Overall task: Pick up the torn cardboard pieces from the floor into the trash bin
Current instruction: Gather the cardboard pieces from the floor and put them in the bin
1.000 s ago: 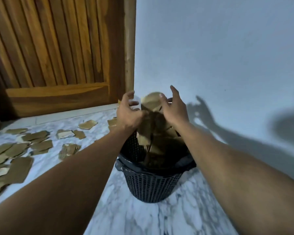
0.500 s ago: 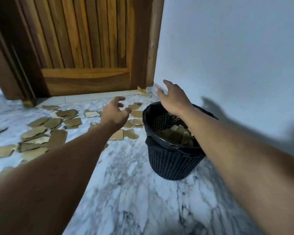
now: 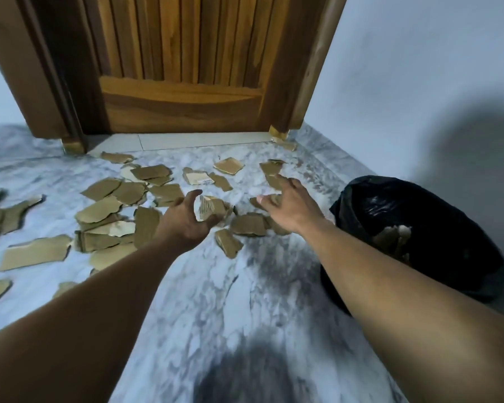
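Several torn brown cardboard pieces (image 3: pixel 99 205) lie scattered over the marble floor (image 3: pixel 216 301), from the left edge to the door. A black mesh trash bin (image 3: pixel 419 242) stands at the right by the wall, with cardboard scraps (image 3: pixel 390 237) inside. My left hand (image 3: pixel 184 219) reaches over the pile, fingers spread and loosely curved, just beside a small printed piece (image 3: pixel 208 206). My right hand (image 3: pixel 285 205) stretches out flat with fingers apart above pieces near the bin's left side. Neither hand holds anything.
A wooden door (image 3: pixel 184 62) and its frame close off the far side. A pale blue wall (image 3: pixel 419 82) runs along the right behind the bin. Dark shadows fall on the floor in front of me.
Both hands let go of cardboard over the bin, then swung left and forward toward the pieces on the floor. The view turned left, so the bin now sits at the right.
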